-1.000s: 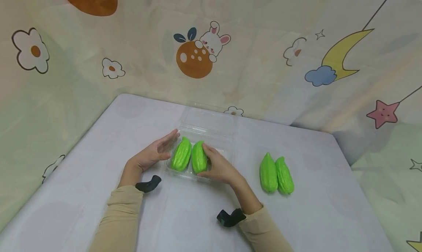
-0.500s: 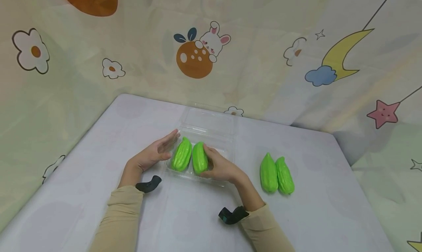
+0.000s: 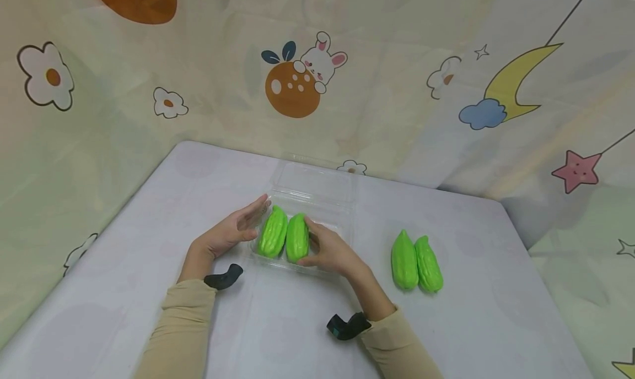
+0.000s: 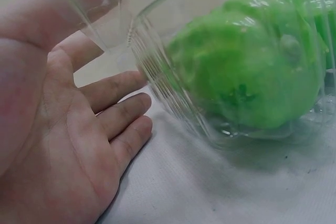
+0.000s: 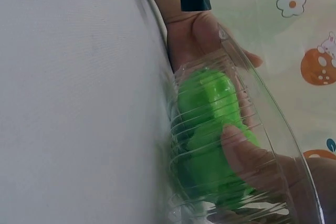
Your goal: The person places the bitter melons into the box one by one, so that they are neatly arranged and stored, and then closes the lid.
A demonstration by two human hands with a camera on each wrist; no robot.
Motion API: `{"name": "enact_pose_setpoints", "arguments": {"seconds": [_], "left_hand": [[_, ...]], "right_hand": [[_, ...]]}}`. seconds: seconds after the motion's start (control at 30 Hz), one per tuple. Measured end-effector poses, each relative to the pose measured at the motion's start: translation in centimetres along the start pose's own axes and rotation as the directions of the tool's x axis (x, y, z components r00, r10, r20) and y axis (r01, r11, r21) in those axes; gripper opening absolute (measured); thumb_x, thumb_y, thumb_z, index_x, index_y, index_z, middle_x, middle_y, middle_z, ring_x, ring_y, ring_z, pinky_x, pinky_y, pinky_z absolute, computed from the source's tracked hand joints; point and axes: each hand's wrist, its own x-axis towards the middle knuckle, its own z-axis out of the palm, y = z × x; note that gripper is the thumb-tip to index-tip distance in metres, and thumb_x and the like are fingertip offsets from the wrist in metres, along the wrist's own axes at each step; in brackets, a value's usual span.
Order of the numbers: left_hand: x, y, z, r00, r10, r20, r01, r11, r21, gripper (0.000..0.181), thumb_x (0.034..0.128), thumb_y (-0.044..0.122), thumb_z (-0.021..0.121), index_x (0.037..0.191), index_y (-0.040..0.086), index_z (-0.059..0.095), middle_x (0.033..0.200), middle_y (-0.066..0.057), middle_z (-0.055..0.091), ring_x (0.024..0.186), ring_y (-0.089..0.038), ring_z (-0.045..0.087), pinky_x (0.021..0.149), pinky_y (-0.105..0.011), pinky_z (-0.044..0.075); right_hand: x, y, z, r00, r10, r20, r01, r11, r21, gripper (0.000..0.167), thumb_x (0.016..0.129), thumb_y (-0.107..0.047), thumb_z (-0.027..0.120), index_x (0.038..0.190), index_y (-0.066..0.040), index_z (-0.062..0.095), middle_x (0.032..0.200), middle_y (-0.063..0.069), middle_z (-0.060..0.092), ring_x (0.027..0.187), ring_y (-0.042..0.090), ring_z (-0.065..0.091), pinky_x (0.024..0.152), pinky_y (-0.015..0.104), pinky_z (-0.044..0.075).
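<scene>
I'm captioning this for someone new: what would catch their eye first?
Probably two bright green vegetables in the open clear container, one gripped by the right hand, then the matching pair on the white table, further right. Behind it, the cartoon bunny on the patterned backdrop stands out.

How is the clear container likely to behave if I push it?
The clear container probably flexes, since its ribbed walls look thin. It may slide readily on the flat tabletop. Tipping seems unlikely: it sits low, with two green vegetables inside.

Ribbed clear plastic container (image 3: 319, 209) (glossy, bumpy gourds (image 3: 297, 238))
</scene>
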Motion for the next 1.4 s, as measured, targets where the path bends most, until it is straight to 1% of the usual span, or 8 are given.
{"name": "enact_pose_setpoints", "arguments": {"seconds": [0.2,0.3,0.43,0.6,0.8,0.9,1.17,1.4], "left_hand": [[0.0,0.1,0.0,1.000,0.006,0.007,-0.006,1.000,-0.010,0.091,0.0855,0.028,0.071,0.154,0.025,0.011,0.161,-0.002,0.008,0.149,-0.019,0.000,0.119,-0.047,-0.001],[-0.1,0.0,0.0,1.000,0.009,0.013,-0.009,1.000,-0.017,0.090,0.0867,0.025,0.070,0.154,0.024,0.010,0.161,-0.003,0.007,0.149,-0.019,-0.001,0.119,-0.048,-0.001],[0.0,0.0,0.0,1.000,0.011,0.019,-0.011,1.000,-0.019,0.089,0.0876,0.023,0.069,0.154,0.024,0.009,0.161,-0.004,0.007,0.149,-0.019,-0.001,0.119,-0.049,-0.001],[0.0,0.1,0.0,1.000,0.006,0.018,-0.006,1.000,-0.027,0.089,0.0871,0.024,0.070,0.154,0.024,0.010,0.161,-0.003,0.007,0.149,-0.019,0.000,0.118,-0.047,-0.001],[0.0,0.1,0.0,1.000,0.006,0.019,-0.005,1.000,-0.025,0.090,0.0876,0.024,0.069,0.154,0.022,0.009,0.161,-0.004,0.005,0.149,-0.021,-0.002,0.118,-0.048,-0.002],[0.0,0.0,-0.1,1.000,0.010,0.022,-0.010,1.000,-0.021,0.090,0.0876,0.025,0.069,0.154,0.020,0.008,0.161,-0.006,0.005,0.149,-0.022,-0.002,0.118,-0.049,-0.002],[0.1,-0.2,-0.2,1.000,0.006,0.021,-0.005,1.000,-0.015,0.090,0.0878,0.026,0.069,0.154,0.021,0.008,0.161,-0.005,0.005,0.149,-0.022,-0.002,0.118,-0.049,-0.002],[0.0,-0.1,-0.2,1.000,0.005,0.020,-0.005,1.000,-0.009,0.089,0.0879,0.025,0.069,0.154,0.023,0.009,0.161,-0.006,0.005,0.149,-0.023,-0.002,0.117,-0.048,-0.001]], "right_hand": [[-0.1,-0.1,-0.1,1.000,-0.018,-0.016,0.017,0.999,-0.029,0.104,0.067,-0.020,0.086,0.150,-0.006,0.025,0.150,0.013,0.037,0.138,0.026,0.038,0.112,0.036,0.035],[-0.1,0.0,-0.2,1.000,-0.025,0.004,0.025,0.999,-0.044,0.103,0.070,-0.024,0.085,0.151,-0.008,0.024,0.149,0.014,0.039,0.138,0.026,0.037,0.113,0.038,0.033],[-0.2,0.1,-0.4,0.999,-0.024,0.040,0.025,0.999,-0.025,0.100,0.074,-0.028,0.081,0.151,-0.011,0.021,0.149,0.014,0.038,0.139,0.026,0.036,0.113,0.038,0.032],[-0.1,0.2,-0.4,0.998,-0.048,0.047,0.047,0.999,0.023,0.098,0.074,-0.026,0.081,0.152,-0.014,0.022,0.149,0.010,0.039,0.139,0.022,0.037,0.112,0.034,0.034],[0.1,0.3,-0.1,0.997,-0.074,0.017,0.074,0.997,0.013,0.097,0.071,-0.023,0.084,0.150,-0.012,0.029,0.150,0.005,0.040,0.137,0.016,0.039,0.109,0.027,0.037],[0.0,0.1,0.0,0.998,-0.067,0.002,0.067,0.998,-0.007,0.096,0.070,-0.024,0.084,0.149,-0.010,0.031,0.148,0.005,0.042,0.136,0.017,0.041,0.109,0.027,0.038],[-0.4,-0.8,0.0,0.999,0.012,-0.038,-0.017,0.992,-0.122,0.098,0.069,-0.035,0.084,0.147,-0.007,0.033,0.144,0.014,0.044,0.131,0.027,0.046,0.106,0.037,0.042],[-0.4,-1.0,0.1,0.999,0.025,-0.045,-0.032,0.986,-0.161,0.098,0.070,-0.038,0.083,0.147,-0.005,0.033,0.144,0.014,0.045,0.129,0.027,0.049,0.103,0.037,0.045]]}}
